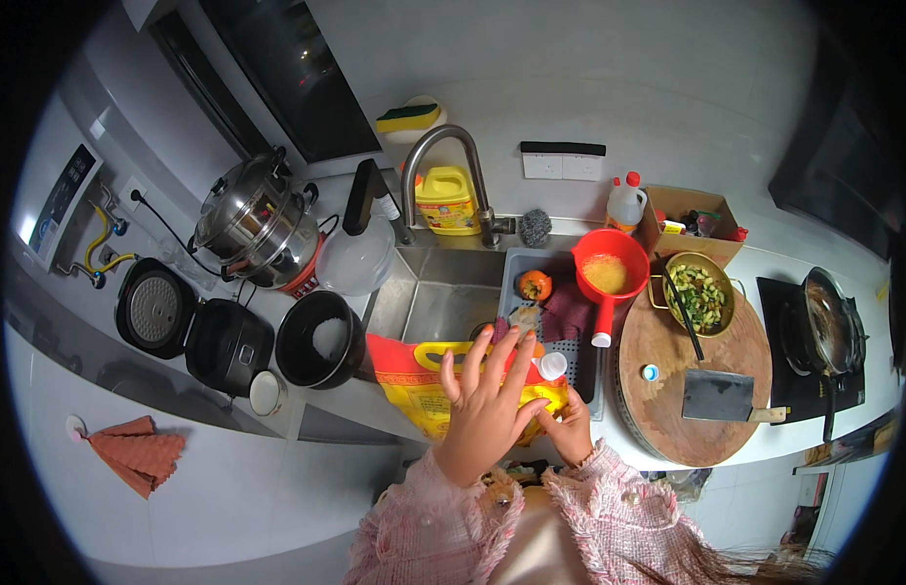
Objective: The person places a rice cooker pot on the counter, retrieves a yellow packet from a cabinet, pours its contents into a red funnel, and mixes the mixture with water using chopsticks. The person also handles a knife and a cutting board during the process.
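My right hand [570, 430] grips the lower right part of a red and yellow plastic bag [423, 391] with a yellow carry handle and a white spout at its top right. My left hand [486, 402] is raised over the bag, its fingers spread, with nothing seen in its palm side, which is hidden. A small blue and white cap [650, 373] lies on the round wooden chopping block [687, 431]. Behind the bag, a red ladle-like strainer [602, 342] with yellow grains [605, 273] rests on a grey basket [511, 281] in the sink.
Left of the steel sink [453, 292] stand a black pot [288, 344] with white grains, an open rice cooker [230, 347] and a steel steamer [259, 227]. On the block are a cleaver [718, 395] and a pan of chopped vegetables [698, 296]. A frying pan [825, 322] sits far right.
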Tool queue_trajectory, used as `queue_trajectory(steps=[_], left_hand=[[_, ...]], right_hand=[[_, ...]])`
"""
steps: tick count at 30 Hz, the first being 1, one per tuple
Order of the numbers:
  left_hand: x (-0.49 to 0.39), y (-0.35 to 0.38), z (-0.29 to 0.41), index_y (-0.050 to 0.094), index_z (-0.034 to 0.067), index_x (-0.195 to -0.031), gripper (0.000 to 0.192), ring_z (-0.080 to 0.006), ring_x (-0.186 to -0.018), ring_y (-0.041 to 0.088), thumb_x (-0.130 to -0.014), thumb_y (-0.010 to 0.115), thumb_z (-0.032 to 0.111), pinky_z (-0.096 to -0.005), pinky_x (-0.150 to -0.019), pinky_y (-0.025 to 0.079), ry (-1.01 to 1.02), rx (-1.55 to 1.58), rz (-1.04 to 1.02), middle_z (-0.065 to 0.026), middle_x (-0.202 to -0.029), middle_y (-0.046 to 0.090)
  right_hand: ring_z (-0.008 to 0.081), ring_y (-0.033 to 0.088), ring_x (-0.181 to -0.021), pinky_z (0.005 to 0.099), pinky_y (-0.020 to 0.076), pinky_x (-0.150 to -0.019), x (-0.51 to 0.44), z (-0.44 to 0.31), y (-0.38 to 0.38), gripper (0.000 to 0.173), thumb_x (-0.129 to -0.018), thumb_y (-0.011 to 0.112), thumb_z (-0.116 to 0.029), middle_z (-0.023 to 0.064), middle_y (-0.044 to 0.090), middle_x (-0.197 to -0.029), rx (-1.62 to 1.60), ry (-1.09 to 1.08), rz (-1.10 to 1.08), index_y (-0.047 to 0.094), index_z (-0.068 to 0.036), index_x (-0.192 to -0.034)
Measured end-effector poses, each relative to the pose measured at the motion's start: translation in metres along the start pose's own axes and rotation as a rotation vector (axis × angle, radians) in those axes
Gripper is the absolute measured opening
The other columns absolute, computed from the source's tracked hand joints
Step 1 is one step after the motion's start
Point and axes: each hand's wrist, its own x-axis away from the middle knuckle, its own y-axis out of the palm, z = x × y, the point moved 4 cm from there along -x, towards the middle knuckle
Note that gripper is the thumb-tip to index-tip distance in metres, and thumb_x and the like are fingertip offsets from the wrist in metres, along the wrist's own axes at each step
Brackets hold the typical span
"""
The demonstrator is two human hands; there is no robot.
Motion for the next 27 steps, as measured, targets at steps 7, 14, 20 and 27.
queue_trajectory(steps=[7, 14, 20, 27], left_hand=[[-0.018, 0.02, -0.003, 0.063, 0.011, -0.12, 0.046, -0.0255, -0.129, 0.047, -0.079, 0.076, 0.029, -0.0622, -0.112, 0.013, 0.084, 0.013, -0.045, -0.003, -0.113, 0.058], [-0.02, 0.025, -0.002, 0.069, 0.015, -0.109, 0.031, -0.0242, -0.119, 0.054, -0.08, 0.074, 0.026, -0.0617, -0.111, 0.016, 0.093, 0.075, -0.029, -0.0015, -0.102, 0.059], [-0.023, 0.028, -0.003, 0.069, 0.015, -0.111, 0.034, -0.0225, -0.115, 0.055, -0.079, 0.075, 0.027, -0.0608, -0.11, 0.019, 0.107, 0.055, -0.017, -0.0011, -0.101, 0.059], [-0.027, 0.036, -0.004, 0.069, 0.017, -0.106, 0.034, -0.0186, -0.113, 0.055, -0.076, 0.078, 0.03, -0.0543, -0.11, 0.028, 0.145, 0.029, 0.01, 0.0022, -0.105, 0.06]], right_hand=[[0.0073, 0.058, -0.096, 0.0251, 0.0479, -0.087, -0.003, 0.001, -0.012, 0.029, -0.086, 0.074, -0.001, 0.0001, 0.065, -0.104, 0.113, 0.015, -0.06, 0.061, -0.002, -0.113], [0.01, 0.059, -0.1, 0.028, 0.0473, -0.091, -0.005, -0.021, -0.017, 0.037, -0.085, 0.077, -0.007, 0.0023, 0.066, -0.106, 0.255, 0.057, -0.155, 0.061, -0.002, -0.117], [0.0229, 0.061, -0.109, 0.0351, 0.0461, -0.098, -0.009, -0.045, -0.038, 0.051, -0.082, 0.081, -0.019, 0.0134, 0.064, -0.116, 0.501, -0.128, -0.199, 0.059, 0.0, -0.124], [0.0332, 0.062, -0.102, 0.0393, 0.0489, -0.09, -0.031, -0.076, -0.087, 0.041, -0.089, 0.071, -0.019, 0.0168, 0.064, -0.116, 0.893, -0.183, 0.027, 0.06, -0.001, -0.125]])
